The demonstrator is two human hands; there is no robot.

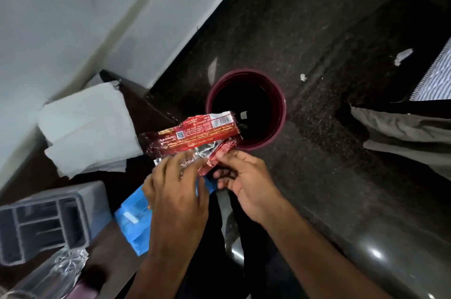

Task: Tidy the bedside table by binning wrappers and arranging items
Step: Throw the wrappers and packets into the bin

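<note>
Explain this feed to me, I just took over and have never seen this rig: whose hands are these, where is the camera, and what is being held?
One picture, from a camera on a person's head, looking down. No machine: two bare hands. The left hand and right hand together keep a grip on red foil wrappers near a maroon bin on the dark floor. A blue wrapper lies under the left hand. On the table sit white tissues and a grey organiser.

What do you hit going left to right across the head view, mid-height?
Grey organiser tray → white folded paper → red wrapper → maroon bin → white scrap on the floor.
</note>
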